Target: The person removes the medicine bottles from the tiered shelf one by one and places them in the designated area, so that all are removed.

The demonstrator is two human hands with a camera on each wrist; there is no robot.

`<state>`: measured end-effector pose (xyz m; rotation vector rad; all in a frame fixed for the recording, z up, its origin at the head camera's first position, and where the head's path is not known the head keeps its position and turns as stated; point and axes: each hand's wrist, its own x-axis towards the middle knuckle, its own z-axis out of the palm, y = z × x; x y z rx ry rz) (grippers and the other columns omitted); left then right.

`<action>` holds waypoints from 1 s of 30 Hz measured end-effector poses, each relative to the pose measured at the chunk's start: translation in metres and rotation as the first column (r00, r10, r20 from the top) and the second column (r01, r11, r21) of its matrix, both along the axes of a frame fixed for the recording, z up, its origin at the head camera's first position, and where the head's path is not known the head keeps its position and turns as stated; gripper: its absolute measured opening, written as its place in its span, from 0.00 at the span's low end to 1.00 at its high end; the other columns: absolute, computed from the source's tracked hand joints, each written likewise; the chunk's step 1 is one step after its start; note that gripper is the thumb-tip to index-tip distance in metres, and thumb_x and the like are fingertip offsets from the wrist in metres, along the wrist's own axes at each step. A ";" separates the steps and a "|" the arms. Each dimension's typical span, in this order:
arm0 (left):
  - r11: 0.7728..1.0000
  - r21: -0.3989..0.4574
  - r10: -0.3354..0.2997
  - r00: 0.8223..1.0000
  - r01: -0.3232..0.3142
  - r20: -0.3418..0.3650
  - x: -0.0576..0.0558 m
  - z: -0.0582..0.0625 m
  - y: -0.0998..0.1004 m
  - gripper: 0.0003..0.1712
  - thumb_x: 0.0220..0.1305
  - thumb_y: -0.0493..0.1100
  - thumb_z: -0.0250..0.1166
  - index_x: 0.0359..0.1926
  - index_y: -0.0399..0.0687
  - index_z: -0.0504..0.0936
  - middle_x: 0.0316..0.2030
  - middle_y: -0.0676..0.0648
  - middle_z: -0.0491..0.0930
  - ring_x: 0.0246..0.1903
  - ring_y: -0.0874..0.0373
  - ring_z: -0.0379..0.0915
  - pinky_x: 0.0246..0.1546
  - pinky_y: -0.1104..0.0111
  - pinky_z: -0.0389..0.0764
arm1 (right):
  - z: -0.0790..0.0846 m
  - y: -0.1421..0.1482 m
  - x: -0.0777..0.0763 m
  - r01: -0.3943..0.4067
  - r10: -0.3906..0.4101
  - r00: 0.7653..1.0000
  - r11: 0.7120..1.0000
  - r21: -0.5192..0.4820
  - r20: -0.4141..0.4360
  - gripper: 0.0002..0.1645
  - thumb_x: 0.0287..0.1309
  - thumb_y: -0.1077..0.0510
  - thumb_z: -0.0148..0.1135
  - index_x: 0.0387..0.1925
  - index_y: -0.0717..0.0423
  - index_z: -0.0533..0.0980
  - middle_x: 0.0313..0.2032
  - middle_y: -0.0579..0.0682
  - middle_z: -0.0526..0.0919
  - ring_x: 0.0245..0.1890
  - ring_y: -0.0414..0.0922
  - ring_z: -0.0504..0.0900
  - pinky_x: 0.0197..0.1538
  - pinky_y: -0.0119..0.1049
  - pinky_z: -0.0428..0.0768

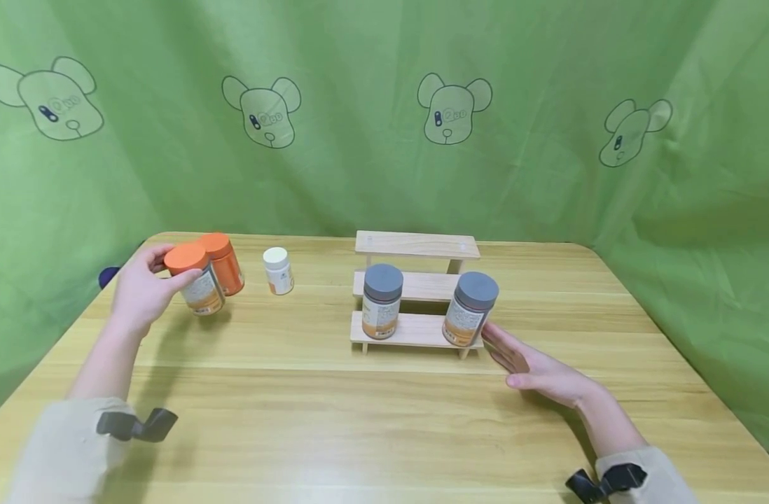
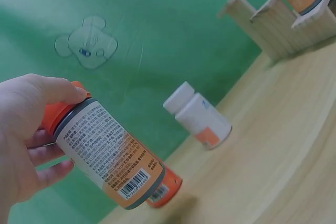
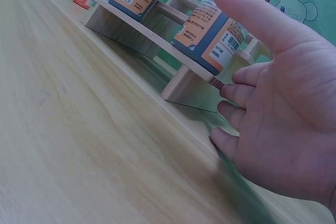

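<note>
At the left, my left hand (image 1: 143, 288) grips an orange-capped bottle (image 1: 203, 288) by its lid, thumb on one side and fingers on the other. The bottle is raised and tilted; its barcode label (image 2: 113, 153) faces the left wrist camera. Behind it stands an orange bottle (image 1: 229, 271), partly hidden. Two grey-capped bottles, a left one (image 1: 380, 308) and a right one (image 1: 466, 315), stand on the lowest step of a wooden tiered rack (image 1: 416, 246). Beside the right one, my right hand (image 1: 542, 371) holds nothing, its fingers loosely extended near the rack's end.
A small white bottle (image 1: 279, 271) stands on the wooden table (image 1: 334, 434), between the orange bottle and the rack. Green curtain (image 1: 359, 140) with mouse-head drawings hangs along the table's back and sides. A dark blue object (image 1: 108, 276) shows at the left edge.
</note>
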<state>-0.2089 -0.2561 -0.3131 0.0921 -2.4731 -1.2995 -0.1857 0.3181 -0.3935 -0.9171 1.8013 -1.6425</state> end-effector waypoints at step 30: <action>0.995 0.045 0.084 0.991 -0.089 0.103 -0.006 -0.035 -0.012 0.40 0.59 0.49 0.64 0.64 0.32 0.60 0.58 0.31 0.65 0.57 0.39 0.60 0.56 0.48 0.63 | 0.001 0.000 0.000 0.003 -0.003 1.000 1.000 -0.008 0.009 0.51 0.62 0.63 0.53 0.69 0.63 0.28 0.67 0.64 0.22 0.68 0.45 0.36 0.64 0.24 0.48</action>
